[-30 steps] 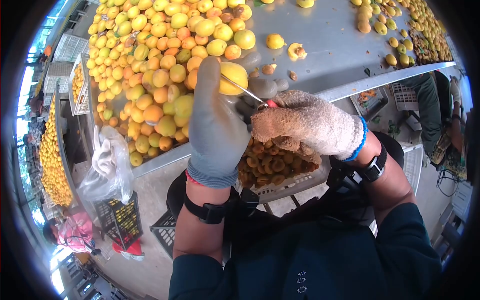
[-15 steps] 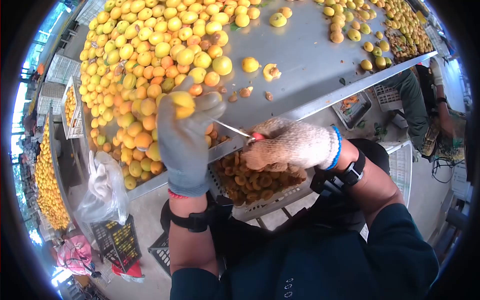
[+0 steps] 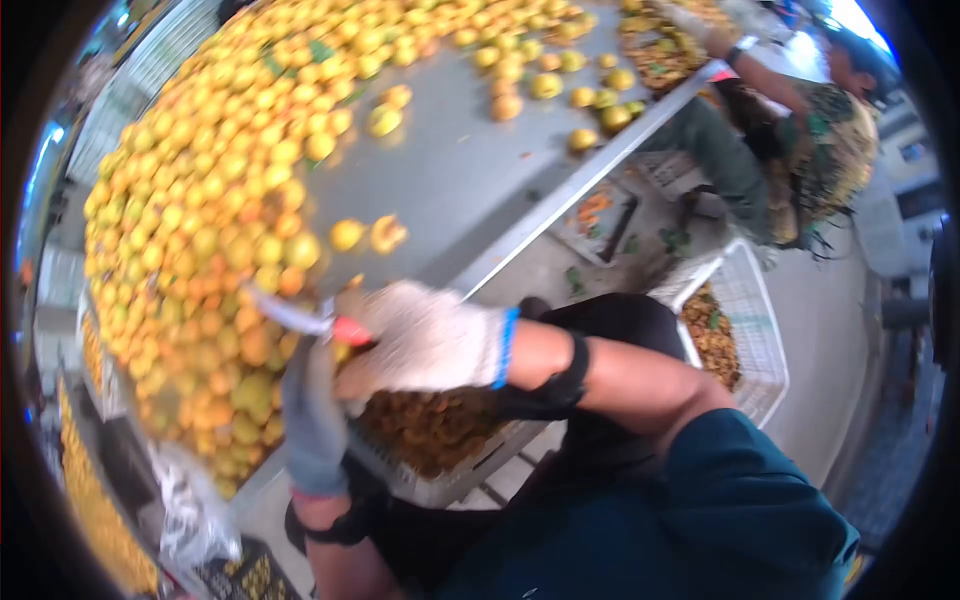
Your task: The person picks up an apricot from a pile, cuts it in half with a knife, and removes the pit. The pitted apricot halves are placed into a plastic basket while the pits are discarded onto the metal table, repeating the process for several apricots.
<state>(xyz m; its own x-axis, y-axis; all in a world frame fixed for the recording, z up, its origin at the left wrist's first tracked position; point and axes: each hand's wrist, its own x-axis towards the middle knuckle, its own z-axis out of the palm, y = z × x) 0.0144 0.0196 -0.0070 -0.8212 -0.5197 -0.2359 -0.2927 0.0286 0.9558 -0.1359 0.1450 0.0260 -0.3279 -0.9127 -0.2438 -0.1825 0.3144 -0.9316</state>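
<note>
My right hand point(image 3: 425, 335), in a pale knit glove with a blue cuff, is closed around the red handle of a small knife point(image 3: 288, 312). The blade points left over heaped yellow-orange apricots point(image 3: 225, 260). Just below the knife, my left hand point(image 3: 318, 410) wears a grey glove and is close against the right hand. Its fingers are blurred and partly covered, and I cannot see whether a fruit is in them. Under my hands, split brown-orange fruit pieces point(image 3: 430, 425) fill a crate.
The metal table point(image 3: 400, 180) has a raised edge running diagonally. A co-worker point(image 3: 820, 150) sits at its far right side, reaching to fruit. A white crate point(image 3: 765, 340) with fruit pieces stands at right, a shallow tray point(image 3: 600, 220) on the floor, a plastic bag point(image 3: 195, 510) at lower left.
The view has swung right, showing more of the co-worker. My left hand has dropped from above the fruit to beside the right hand; the apricot it held no longer shows. The knife stays in my right hand.
</note>
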